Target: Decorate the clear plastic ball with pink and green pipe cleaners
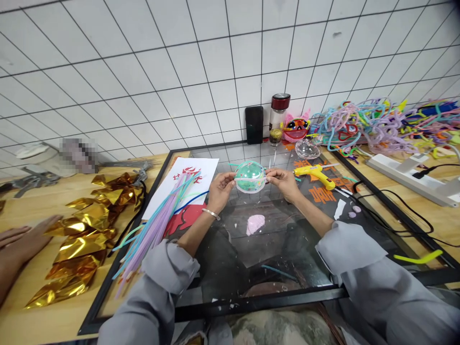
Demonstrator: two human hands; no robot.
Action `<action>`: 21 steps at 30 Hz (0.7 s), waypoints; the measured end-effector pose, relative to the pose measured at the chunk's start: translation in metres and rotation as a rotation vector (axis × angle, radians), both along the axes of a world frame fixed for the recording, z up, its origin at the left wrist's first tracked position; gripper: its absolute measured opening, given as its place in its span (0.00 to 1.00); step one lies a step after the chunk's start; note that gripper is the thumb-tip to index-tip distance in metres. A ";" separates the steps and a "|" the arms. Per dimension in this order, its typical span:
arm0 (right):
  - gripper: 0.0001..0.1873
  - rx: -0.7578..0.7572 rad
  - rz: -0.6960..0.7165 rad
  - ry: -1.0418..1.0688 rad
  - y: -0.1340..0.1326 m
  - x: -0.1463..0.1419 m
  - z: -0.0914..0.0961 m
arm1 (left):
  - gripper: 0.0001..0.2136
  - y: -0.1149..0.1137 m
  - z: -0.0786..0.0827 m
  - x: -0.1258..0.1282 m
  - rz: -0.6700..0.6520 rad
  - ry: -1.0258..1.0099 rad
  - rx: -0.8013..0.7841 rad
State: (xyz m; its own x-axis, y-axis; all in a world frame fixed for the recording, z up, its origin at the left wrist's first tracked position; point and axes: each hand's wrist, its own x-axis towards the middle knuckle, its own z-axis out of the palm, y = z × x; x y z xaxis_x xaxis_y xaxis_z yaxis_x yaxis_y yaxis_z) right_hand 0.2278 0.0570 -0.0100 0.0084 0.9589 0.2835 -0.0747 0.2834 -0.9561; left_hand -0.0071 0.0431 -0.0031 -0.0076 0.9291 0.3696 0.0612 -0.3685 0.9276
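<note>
Between my two hands is a clear plastic ball, green inside with small coloured specks. A pale thin strip runs across its front from one hand to the other. The fingers of my left hand are closed at the ball's left edge, by one end of the strip. On the opposite edge, my right hand pinches with thumb and fingers. Whether the strip is fixed to the ball cannot be made out. Below them a pink scrap lies on the glass-topped board.
Left of me are pipe cleaners, white paper, gold foil and another person's hand. A yellow glue gun, clear dome, bottle, phone and power strip lie behind and right.
</note>
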 end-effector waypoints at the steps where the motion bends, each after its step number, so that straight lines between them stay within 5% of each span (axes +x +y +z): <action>1: 0.15 -0.005 0.003 0.008 0.000 0.000 0.000 | 0.11 0.000 0.000 0.000 -0.001 0.001 0.006; 21: 0.15 -0.041 0.015 0.009 0.001 0.007 -0.002 | 0.10 0.002 -0.005 0.004 -0.068 -0.197 -0.131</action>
State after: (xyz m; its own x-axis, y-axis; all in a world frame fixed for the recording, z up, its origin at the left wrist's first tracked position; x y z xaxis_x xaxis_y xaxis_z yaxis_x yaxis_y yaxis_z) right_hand 0.2350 0.0577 -0.0122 -0.0034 0.9698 0.2439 -0.0876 0.2427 -0.9661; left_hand -0.0027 0.0453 -0.0079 -0.0035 0.9698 0.2438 -0.1462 -0.2416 0.9593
